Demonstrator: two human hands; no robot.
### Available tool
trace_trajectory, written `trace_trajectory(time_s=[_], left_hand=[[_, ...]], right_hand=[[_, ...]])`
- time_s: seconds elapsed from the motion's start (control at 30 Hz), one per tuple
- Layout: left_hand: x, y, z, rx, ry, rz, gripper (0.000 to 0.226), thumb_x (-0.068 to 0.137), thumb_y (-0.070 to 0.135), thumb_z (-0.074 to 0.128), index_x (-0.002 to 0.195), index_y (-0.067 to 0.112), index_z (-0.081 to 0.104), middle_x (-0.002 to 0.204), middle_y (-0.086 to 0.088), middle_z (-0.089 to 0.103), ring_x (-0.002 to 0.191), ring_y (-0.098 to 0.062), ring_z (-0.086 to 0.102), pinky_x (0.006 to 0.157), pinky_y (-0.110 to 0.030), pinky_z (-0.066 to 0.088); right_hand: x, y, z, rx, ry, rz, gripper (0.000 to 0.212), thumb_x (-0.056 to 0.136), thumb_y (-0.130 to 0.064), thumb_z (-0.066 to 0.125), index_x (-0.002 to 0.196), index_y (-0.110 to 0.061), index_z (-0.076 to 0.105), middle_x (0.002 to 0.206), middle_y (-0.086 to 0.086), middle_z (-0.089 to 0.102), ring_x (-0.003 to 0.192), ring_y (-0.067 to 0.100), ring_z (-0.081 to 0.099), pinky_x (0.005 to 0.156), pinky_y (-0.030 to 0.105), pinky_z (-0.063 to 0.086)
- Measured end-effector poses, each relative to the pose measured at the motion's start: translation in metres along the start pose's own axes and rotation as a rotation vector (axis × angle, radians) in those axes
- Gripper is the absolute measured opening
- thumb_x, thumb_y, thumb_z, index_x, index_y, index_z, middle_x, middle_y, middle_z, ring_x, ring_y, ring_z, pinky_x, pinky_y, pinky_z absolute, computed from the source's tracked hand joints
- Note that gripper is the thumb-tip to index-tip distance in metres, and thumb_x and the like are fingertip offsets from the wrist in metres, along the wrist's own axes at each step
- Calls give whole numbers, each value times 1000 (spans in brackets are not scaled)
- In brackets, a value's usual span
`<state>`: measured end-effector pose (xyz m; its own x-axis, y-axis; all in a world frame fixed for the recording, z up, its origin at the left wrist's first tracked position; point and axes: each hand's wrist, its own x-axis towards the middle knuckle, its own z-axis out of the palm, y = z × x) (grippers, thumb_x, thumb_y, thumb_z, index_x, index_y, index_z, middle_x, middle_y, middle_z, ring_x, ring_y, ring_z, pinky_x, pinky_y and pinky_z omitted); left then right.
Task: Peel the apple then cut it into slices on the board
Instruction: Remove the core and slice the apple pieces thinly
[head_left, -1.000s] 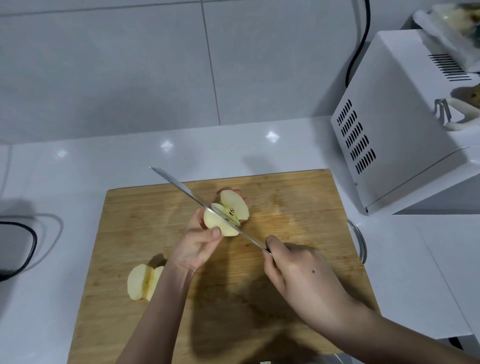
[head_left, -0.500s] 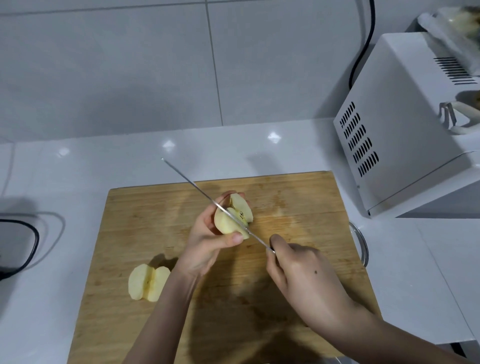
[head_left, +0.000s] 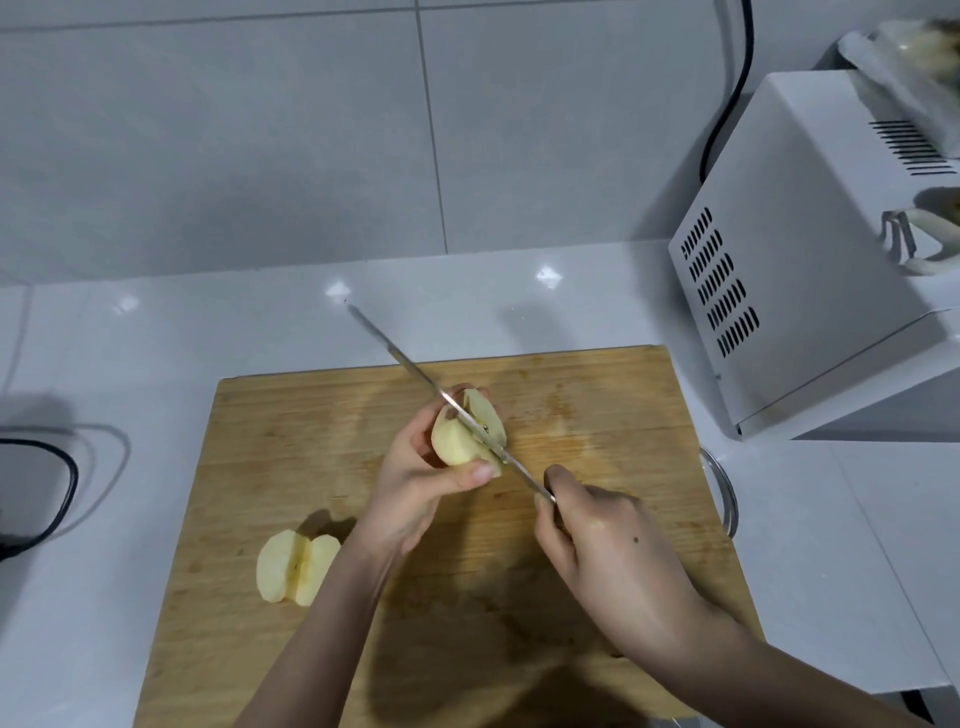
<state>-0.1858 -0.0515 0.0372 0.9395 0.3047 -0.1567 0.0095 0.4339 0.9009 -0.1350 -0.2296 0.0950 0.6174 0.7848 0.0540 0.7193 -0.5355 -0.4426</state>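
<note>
- Left hand (head_left: 415, 483) grips the peeled apple half (head_left: 460, 439), lifted over the cutting board (head_left: 291, 441).
- Right hand (head_left: 608, 545) clamps the knife (head_left: 415, 371); blade runs diagonally through the apple, away from the right hand.

No legible text, label, brand, number or sign anywhere in view. I checked each surface in turn. The white metal microwave casing (head_left: 800, 270) at the right of the frame carries only rows of dark vent slots, no lettering. The pale wooden cutting board (head_left: 291, 467) at centre shows grain and stains, no stamp or mark. The long steel knife blade (head_left: 415, 371) I hold bears no readable engraving. The grey wall tiles (head_left: 208, 130) across the top and the glossy white countertop (head_left: 130, 374) are unmarked. The crumpled clear plastic bag (head_left: 904, 57) at upper right is too blurred to tell any print.
</note>
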Motion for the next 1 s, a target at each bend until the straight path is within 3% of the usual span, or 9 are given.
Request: trace_trajectory(time_s=[0.1,0.23,0.3,0.4,0.53,0.7,0.8,0.9,1.0], left_hand=[[-1,0,-4,-227,-59,-105,81,50,24,91,120,4,54,111,-16,64,104,-29,61,83,-34,54],[2,-2,-10,-534,-52,-175,74,47,11,91,110,5,54,107,-15,65,102,-29,62,88,-45,54],[2,0,-8,-588,-85,-174,63,48,8,89,104,6,60,109,-17,63,104,-32,60,88,-47,53],[0,4,-1,-627,-86,-173,48,45,5,85,91,7,70,102,-14,67,95,-30,65,76,-41,56],[0,7,9,-653,-138,-175,39,54,6,78,93,8,70,102,-12,65,95,-25,63,81,-38,54],[1,4,14,-686,3,-205,45,47,8,83,88,9,65,99,-12,64,90,-26,62,81,-40,51],[1,6,19,-625,104,-243,45,45,8,85,86,11,65,91,-10,68,83,-23,66,73,-35,51],[0,11,26,-554,198,-269,27,65,1,68,87,12,56,81,-8,69,73,-19,67,59,-28,55],[0,12,30,-500,246,-266,28,68,2,64,92,12,54,76,-6,71,71,-17,67,59,-27,55]], right_hand=[[-1,4,-11,215,-73,62,3,91,-19,56,87,-17,55,48,-10,46,40,10,47,39,15,28],[3,6,-29,645,-50,257,11,94,-23,48,84,-27,53,41,0,49,33,9,44,40,24,40],[8,9,-35,798,-54,350,17,95,-20,46,79,-23,50,38,2,48,30,16,44,37,22,39],[14,11,-34,970,-68,477,25,96,-12,47,71,-14,46,40,5,43,29,21,39,35,22,34],[15,9,-30,1019,-107,505,29,96,-9,46,67,-12,44,39,5,40,28,20,36,34,24,34],[15,8,-31,1007,-103,494,29,95,-9,46,66,-11,44,40,5,41,29,20,36,35,26,36],[16,8,-31,999,-113,498,32,96,-9,45,64,-11,42,39,4,41,29,19,36,35,26,36],[16,8,-31,983,-130,492,31,96,-10,45,65,-11,43,39,4,42,29,19,38,36,27,37],[14,8,-29,979,-140,486,29,96,-11,45,66,-14,46,40,5,42,30,19,38,36,26,37]])
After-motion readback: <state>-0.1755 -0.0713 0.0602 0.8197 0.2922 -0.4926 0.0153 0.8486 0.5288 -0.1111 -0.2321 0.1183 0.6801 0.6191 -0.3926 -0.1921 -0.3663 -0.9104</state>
